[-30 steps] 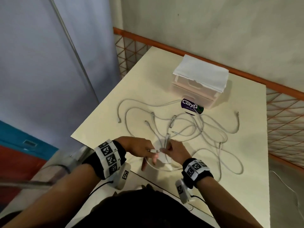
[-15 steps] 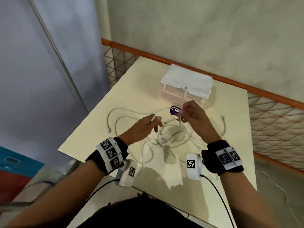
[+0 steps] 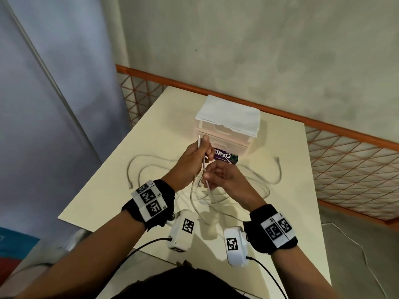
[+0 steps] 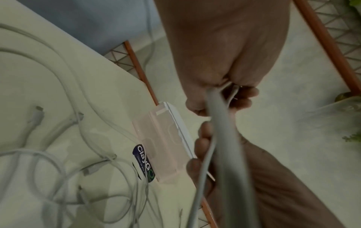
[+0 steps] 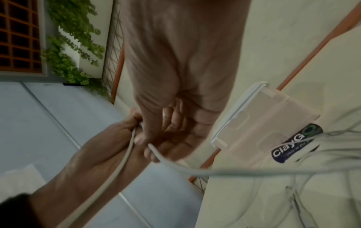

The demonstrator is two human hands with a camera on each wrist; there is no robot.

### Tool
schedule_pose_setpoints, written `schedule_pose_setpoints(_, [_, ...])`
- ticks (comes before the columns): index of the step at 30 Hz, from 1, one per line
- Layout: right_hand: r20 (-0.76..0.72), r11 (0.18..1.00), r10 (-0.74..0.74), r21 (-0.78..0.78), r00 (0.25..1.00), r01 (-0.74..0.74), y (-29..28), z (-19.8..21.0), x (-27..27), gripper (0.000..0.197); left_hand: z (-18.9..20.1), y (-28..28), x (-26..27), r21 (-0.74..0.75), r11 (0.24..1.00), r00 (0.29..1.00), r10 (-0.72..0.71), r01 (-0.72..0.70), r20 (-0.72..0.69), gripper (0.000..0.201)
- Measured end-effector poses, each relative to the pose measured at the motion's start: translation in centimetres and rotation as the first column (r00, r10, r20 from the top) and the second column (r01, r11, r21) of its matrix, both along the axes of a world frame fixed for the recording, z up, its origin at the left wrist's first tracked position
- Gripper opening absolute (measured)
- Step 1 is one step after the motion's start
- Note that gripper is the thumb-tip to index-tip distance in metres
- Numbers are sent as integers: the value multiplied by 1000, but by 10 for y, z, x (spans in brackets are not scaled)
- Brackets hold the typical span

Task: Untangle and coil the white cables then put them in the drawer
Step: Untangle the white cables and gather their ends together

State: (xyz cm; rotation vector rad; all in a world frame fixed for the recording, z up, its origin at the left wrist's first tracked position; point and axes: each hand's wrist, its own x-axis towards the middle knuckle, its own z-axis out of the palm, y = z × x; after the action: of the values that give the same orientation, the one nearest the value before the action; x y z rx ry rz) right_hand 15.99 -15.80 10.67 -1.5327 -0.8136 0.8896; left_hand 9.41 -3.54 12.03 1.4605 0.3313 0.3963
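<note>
1. Left hand [image 3: 192,160] raised above the counter [image 3: 151,134], fingers curled around one white cable [image 3: 204,167], its plug end sticking up past the thumb at 12 o'clock of the hand.
2. Right hand [image 3: 222,178] just below and at 5 o'clock of the left hand, fingers curled, pinching the same white cable lower down; the two hands almost touching.
3. From the left wrist view: left hand [image 4: 220,74] closed on the white cable [image 4: 218,117], with the right hand [image 4: 205,154] under it.
4. From the right wrist view: right hand [image 5: 175,120] pinching the white cable [image 5: 156,152], left hand [image 5: 117,138] at 8 o'clock of it.
5. Compared with half a second ago: then well apart, now close together; left hand moved up and toward 1 o'clock and now higher than the right; right hand lowered.
6. Compared with one second ago: both hands no longer low at the near edge, lifted off the counter.
7. Rest of the tangled cables [image 3: 216,199] lying loose on the counter under the hands, one loop reaching out at 9 o'clock, another at 3 o'clock.
8. Small drawer box [image 3: 224,137] standing at 12 o'clock of the tangle, drawers closed, a folded white cloth [image 3: 228,115] on top.
9. Purple label [image 3: 226,158] at the foot of the drawer box, partly hidden by the left hand.
</note>
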Motion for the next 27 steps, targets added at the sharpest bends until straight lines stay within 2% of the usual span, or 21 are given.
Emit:
schedule_pose_setpoints(2, [-29, 999, 33, 17, 999, -32, 2, 0, -3, 3, 3, 0, -1, 20, 999, 999, -37, 37, 30, 43])
schedule_pose_setpoints(6, [-6, 970, 235, -57, 972, -235, 12, 2, -10, 16, 11, 3, -3, 140, 990, 997, -43, 33, 65, 42])
schedule_pose_setpoints(8, [-36, 958, 276, -76, 960, -278, 14, 2, -13, 16, 17, 9, -4, 110, 992, 994, -66, 56, 90, 40])
schedule_pose_setpoints(11, [-128, 954, 283, -64, 950, -293, 7, -2, -7, 6, 23, 23, -7, -26, 997, 992, -74, 76, 98, 39])
schedule_pose_setpoints(12, [-113, 944, 302, -104, 947, -313, 1, -3, -2, 9, 24, 29, -9, -69, 996, 994, -48, 55, 96, 39])
schedule_pose_setpoints(14, [26, 912, 340, -252, 940, -324, -12, -7, 11, 23, 25, 45, -12, -92, 995, 995, 45, -36, 93, 38])
schedule_pose_setpoints(16, [175, 895, 330, -370, 928, -248, -29, -15, 28, 34, 26, 63, -18, -69, 986, 982, 160, -154, 101, 30])
schedule_pose_setpoints(19, [275, 922, 197, -379, 941, -82, -49, -23, 50, 50, 26, 81, -30, 26, 967, 963, 250, -254, 103, 25])
schedule_pose_setpoints(21, [283, 940, 129, -340, 951, -26, -53, -20, 55, 51, 21, 81, -33, 172, 973, 987, 145, -155, 68, 20])
schedule_pose_setpoints(23, [333, 953, 131, -302, 934, -26, -48, -7, 51, 44, 14, 67, -30, 340, 937, 996, -57, 78, -70, 22])
schedule_pose_setpoints(25, [396, 965, 152, -256, 906, -50, -36, 11, 43, 40, 2, 45, -23, 426, 859, 951, -196, 285, -240, 33])
schedule_pose_setpoints(27, [447, 976, 143, -211, 883, -51, -26, 26, 38, 39, -4, 27, -18, 436, 809, 909, -270, 393, -319, 28])
